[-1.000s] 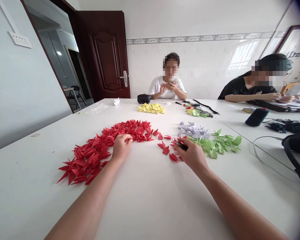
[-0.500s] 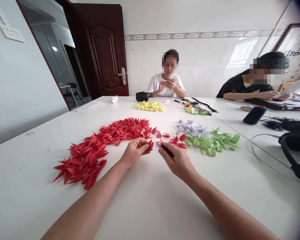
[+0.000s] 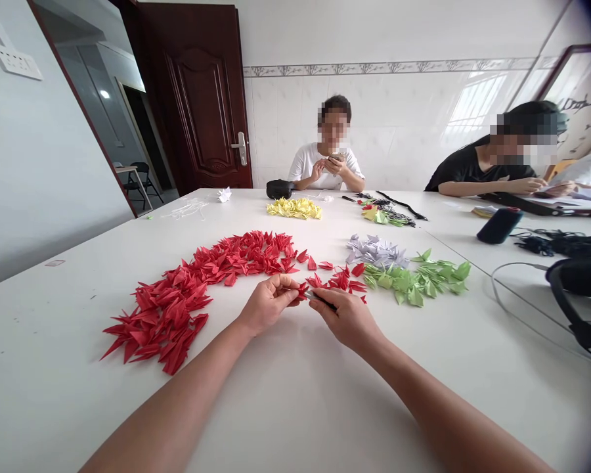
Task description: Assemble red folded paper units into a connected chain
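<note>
My left hand [image 3: 268, 303] pinches a small red folded-paper piece [image 3: 303, 291] between thumb and fingers. Closed around a black-handled tool with a metal tip [image 3: 309, 295], my right hand [image 3: 349, 315] brings that tip up against the red piece. The tool's exact kind is mostly hidden by my fingers. To the left curves a large heap of red folded-paper pieces [image 3: 177, 295]. Several more loose red pieces [image 3: 342, 279] lie just behind my right hand. Beyond them are a pile of pale lilac folded pieces [image 3: 374, 251] and a pile of green ones [image 3: 414, 282].
Yellow folded pieces [image 3: 294, 208] lie at the far side near a black case [image 3: 279, 189]. A person with a phone [image 3: 335, 157] sits opposite; another leans over the table at right. A dark cylindrical object [image 3: 499, 225], cables and a black headset [image 3: 578, 309] occupy the right side.
My hands have come together: the tool's tip, apart from the red piece before, now meets it. The left hand still holds the red piece.
</note>
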`<state>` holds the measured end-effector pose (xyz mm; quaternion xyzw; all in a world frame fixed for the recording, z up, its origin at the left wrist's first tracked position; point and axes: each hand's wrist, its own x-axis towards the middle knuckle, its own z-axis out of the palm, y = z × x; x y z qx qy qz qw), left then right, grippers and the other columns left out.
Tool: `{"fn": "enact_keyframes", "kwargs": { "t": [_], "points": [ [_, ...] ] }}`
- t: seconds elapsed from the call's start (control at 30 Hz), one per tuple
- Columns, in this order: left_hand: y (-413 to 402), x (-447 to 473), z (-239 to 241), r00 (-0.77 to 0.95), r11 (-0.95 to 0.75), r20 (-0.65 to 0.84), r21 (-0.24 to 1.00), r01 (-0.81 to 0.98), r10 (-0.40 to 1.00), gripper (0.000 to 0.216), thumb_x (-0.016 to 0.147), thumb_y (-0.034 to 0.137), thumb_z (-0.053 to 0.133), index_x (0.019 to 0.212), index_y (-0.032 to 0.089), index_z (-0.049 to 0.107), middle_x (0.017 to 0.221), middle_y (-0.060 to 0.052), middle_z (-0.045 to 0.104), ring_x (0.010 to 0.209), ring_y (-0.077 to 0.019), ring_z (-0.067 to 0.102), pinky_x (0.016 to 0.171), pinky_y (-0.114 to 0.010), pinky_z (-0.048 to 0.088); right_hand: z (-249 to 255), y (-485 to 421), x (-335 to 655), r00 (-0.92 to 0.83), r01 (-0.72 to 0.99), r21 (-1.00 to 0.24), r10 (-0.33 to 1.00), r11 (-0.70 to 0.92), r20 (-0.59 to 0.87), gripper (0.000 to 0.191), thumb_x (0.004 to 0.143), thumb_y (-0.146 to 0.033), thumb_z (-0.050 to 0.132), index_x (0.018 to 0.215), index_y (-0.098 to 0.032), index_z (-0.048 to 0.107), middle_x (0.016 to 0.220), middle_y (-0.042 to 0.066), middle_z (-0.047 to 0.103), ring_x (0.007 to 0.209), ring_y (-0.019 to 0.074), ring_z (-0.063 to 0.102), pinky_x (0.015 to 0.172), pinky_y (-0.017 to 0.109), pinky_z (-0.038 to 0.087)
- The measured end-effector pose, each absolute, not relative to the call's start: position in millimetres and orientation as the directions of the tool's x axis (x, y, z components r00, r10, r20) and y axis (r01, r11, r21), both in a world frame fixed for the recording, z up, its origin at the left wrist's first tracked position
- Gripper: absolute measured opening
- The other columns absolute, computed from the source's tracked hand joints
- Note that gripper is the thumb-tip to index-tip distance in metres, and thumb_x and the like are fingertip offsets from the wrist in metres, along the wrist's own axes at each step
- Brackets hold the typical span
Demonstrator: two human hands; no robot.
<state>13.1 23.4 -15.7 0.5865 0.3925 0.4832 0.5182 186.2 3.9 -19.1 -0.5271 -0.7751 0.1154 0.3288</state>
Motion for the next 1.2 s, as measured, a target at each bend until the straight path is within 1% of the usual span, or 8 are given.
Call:
{"fn": "enact_keyframes", "kwargs": {
  "t": [0.13,0.23,0.33,0.57,0.83,1.2],
  "points": [
    [22.7,13.4,-15.6,0.240,-0.163,0.161,0.987,-0.013,0.957,0.020,0.070,0.029,0.064,0.083,0.014,0.059,0.079,-0.001,0.061,0.076,-0.0128,0.061,0.082,-0.037,0.051,-17.2,1.8,184.4,-0.236,0.767,-0.487,0.889,0.418,0.392,0.022,0.085,-0.033,0.045,0.089,-0.026,0.065,0.083,0.002,0.065,0.074,0.0153,0.059,0.059,0.022,0.039],
    [22.3,13.4,-16.5,0.279,-0.156,0.149,0.988,0.000,0.949,0.020,0.071,0.029,0.063,0.083,0.014,0.059,0.080,-0.002,0.062,0.079,-0.0139,0.061,0.083,-0.038,0.050,-16.3,1.2,183.8,-0.246,0.773,-0.478,0.891,0.418,0.382,0.022,0.086,-0.033,0.043,0.087,-0.025,0.064,0.080,0.001,0.064,0.070,0.0142,0.058,0.056,0.021,0.037],
    [22.3,13.3,-17.3,0.279,-0.153,0.144,0.988,0.009,0.949,0.020,0.071,0.030,0.063,0.083,0.014,0.059,0.079,-0.002,0.062,0.078,-0.0143,0.061,0.082,-0.039,0.050,-16.5,1.8,183.8,-0.248,0.778,-0.472,0.893,0.414,0.376,0.022,0.086,-0.033,0.043,0.085,-0.025,0.064,0.077,0.000,0.064,0.068,0.0137,0.057,0.054,0.021,0.036],
    [23.1,13.1,-17.6,0.272,-0.153,0.147,0.988,0.001,0.951,0.022,0.069,0.031,0.064,0.082,0.014,0.059,0.079,-0.002,0.063,0.079,-0.0150,0.062,0.082,-0.040,0.050,-18.1,3.3,185.1,-0.225,0.783,-0.478,0.897,0.398,0.380,0.020,0.084,-0.032,0.046,0.086,-0.027,0.065,0.081,0.001,0.066,0.072,0.0151,0.060,0.055,0.021,0.036],
    [22.4,12.9,-17.4,0.290,-0.142,0.127,0.989,0.035,0.949,0.022,0.070,0.031,0.064,0.083,0.014,0.060,0.079,-0.003,0.064,0.077,-0.0150,0.062,0.083,-0.040,0.050,-16.2,2.5,184.8,-0.242,0.779,-0.478,0.898,0.405,0.368,0.019,0.084,-0.030,0.047,0.088,-0.027,0.066,0.081,0.000,0.066,0.073,0.0152,0.060,0.055,0.021,0.036],
    [23.3,12.4,-18.6,0.286,-0.140,0.130,0.990,0.014,0.949,0.020,0.071,0.030,0.063,0.083,0.014,0.059,0.080,-0.002,0.062,0.080,-0.0150,0.062,0.082,-0.038,0.050,-16.6,2.0,184.6,-0.235,0.774,-0.500,0.910,0.388,0.341,0.022,0.085,-0.031,0.045,0.088,-0.026,0.065,0.083,0.001,0.066,0.074,0.0152,0.059,0.059,0.022,0.039]
  ]
}}
